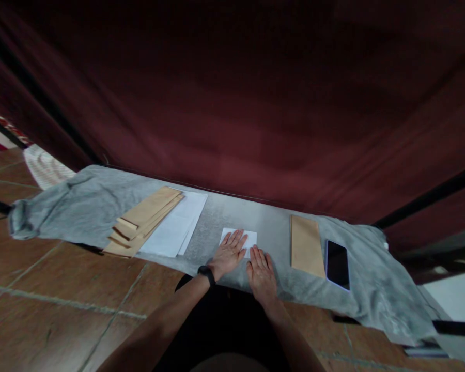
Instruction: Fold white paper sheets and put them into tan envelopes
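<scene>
A small white piece of paper [251, 236], which looks folded, lies on the grey cloth [271, 219] in front of me. My left hand [229, 254] rests flat on its left part, fingers stretched out, with a dark band on the wrist. On its lower right edge lie the fingertips of my right hand [262, 274], also flat and stretched out. Neither hand grips anything. The hands cover part of the paper's lower side.
Left of my hands are white sheets [178, 222] and several overlapping brown paper bags [149, 212]. To the right lie another brown paper bag [307, 245] and a phone [338, 264]. A dark red curtain-like surface [232, 129] rises behind; below is tiled floor [62, 310].
</scene>
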`<state>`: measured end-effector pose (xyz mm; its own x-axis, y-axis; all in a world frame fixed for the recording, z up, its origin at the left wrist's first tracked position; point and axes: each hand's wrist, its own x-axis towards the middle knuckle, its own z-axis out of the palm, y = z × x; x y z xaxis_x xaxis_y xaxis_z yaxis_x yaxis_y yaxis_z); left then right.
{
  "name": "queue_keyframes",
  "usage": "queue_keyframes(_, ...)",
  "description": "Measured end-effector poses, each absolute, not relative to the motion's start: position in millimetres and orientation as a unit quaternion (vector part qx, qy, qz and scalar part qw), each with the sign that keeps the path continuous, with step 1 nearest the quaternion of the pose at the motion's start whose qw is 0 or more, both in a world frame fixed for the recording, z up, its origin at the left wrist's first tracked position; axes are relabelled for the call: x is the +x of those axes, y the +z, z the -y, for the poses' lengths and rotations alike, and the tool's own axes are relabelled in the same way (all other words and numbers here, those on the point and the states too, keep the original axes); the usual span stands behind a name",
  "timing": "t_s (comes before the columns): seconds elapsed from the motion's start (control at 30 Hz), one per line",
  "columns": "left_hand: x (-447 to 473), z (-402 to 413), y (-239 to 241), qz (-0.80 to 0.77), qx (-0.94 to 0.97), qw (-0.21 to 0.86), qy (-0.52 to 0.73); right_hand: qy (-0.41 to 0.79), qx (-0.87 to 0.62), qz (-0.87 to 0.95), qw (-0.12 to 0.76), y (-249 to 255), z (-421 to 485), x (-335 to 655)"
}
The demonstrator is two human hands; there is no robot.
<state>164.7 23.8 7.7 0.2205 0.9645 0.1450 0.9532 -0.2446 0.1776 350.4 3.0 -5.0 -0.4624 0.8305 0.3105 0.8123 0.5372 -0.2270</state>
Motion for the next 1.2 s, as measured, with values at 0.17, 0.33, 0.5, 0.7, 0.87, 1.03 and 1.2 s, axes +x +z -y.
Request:
queue_keyframes(0.17, 152, -9, 9, -0.628, 0.771, 0.016, 0.105, 0.05, -0.489, 0.855, 0.164, 3, -24, 340)
queue_keyframes(0.33, 153, -9, 11, -0.619, 0.779, 0.024, 0.095, 0.054, -0.454, 0.882, 0.111, 5, -50, 321)
queue_keyframes(0.5, 156, -8, 10, -0.627, 0.772, 0.019, 0.099, 0.038, -0.476, 0.873, 0.1, -3, -63, 321)
queue_keyframes(0.7, 161, -7, 13, -0.636, 0.765, 0.016, 0.095, 0.026, -0.495, 0.863, 0.097, -8, -69, 332)
queue_keyframes(0.87, 163, -7, 14, -0.641, 0.762, 0.023, 0.086, 0.026, -0.509, 0.854, 0.101, -12, -72, 343)
queue_keyframes(1.03, 162, -6, 13, -0.645, 0.758, 0.026, 0.09, 0.022, -0.514, 0.851, 0.1, -10, -72, 350)
queue_keyframes(1.2, 160, -6, 15, -0.639, 0.763, 0.036, 0.092, 0.027, -0.527, 0.843, 0.105, -2, -69, 348)
